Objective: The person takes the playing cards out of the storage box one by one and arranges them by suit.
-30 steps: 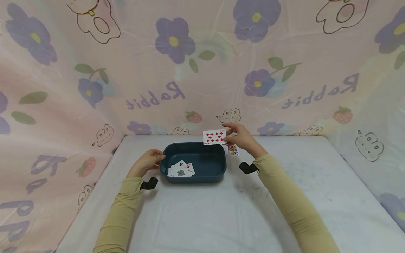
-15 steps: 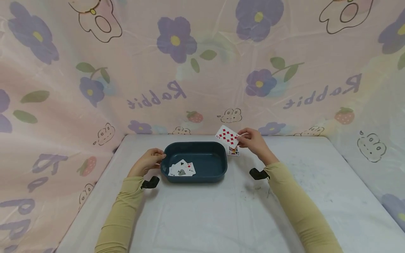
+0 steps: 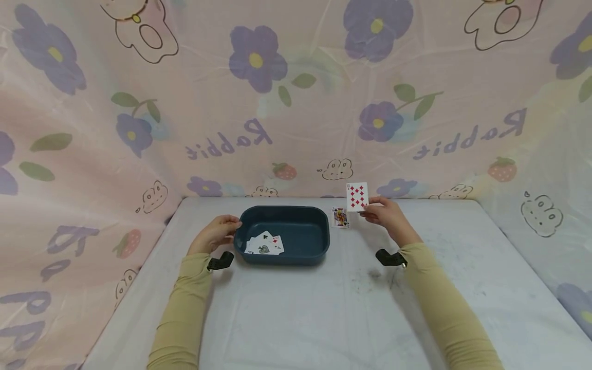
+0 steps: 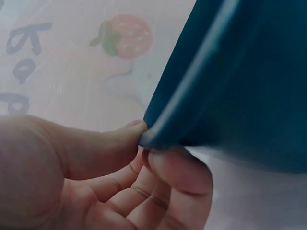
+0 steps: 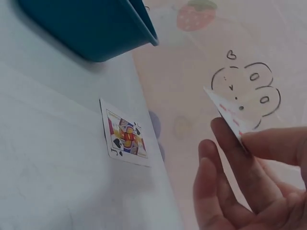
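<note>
Head: right hand (image 3: 387, 215) pinches card (image 3: 357, 197) beside tub (image 3: 282, 254).

The ten of diamonds card (image 3: 357, 197) stood upright, face toward the head camera, above the tabletop (image 3: 324, 308), pinched at its lower edge. The dark teal bin (image 3: 282, 235) sat level, held at its left rim.
</note>
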`<state>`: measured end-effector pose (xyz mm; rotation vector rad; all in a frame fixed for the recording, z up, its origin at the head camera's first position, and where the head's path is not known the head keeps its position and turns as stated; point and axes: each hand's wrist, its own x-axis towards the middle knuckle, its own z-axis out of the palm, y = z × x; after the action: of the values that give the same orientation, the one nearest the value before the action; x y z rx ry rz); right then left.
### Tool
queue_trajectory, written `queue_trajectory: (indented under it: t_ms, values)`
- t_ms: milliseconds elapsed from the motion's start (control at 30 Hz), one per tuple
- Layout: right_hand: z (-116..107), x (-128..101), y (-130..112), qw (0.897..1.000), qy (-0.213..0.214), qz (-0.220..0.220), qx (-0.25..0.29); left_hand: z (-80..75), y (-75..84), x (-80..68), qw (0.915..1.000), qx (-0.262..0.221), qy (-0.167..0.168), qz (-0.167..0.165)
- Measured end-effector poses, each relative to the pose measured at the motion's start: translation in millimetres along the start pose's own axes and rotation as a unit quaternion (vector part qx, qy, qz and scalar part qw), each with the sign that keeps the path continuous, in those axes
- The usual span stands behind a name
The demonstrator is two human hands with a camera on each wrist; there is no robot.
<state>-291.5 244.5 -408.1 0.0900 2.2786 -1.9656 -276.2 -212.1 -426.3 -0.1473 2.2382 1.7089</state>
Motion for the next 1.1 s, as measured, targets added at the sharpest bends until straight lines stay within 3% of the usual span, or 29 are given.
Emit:
queue_trajectory:
  t_ms: [167,433,533,767,1100]
  values:
    - [-7.3,-4.8,2.0,1.000,-0.010,0.007,0.017,-3.1,-0.9,4.3,1.0000,-0.004,0.005,-0.002]
    - [-18.3,-1.4,18.1,0.998,-0.016,0.061,0.015,-5.5,0.3,2.2,0.9996,-0.003,0.023,-0.013]
    - [-21.2,2.3,26.1,0.996,-0.014,0.089,0.008,-6.3,0.8,0.7,0.9997,-0.005,0.019,-0.010]
    - [-22.5,8.1,38.5,0.994,-0.008,0.107,-0.036,-7.5,0.5,-2.4,0.9999,-0.014,0.007,-0.002]
    - [-19.2,9.2,46.8,0.994,0.023,0.103,0.021,-7.2,1.8,-3.9,0.9998,-0.004,0.016,-0.006]
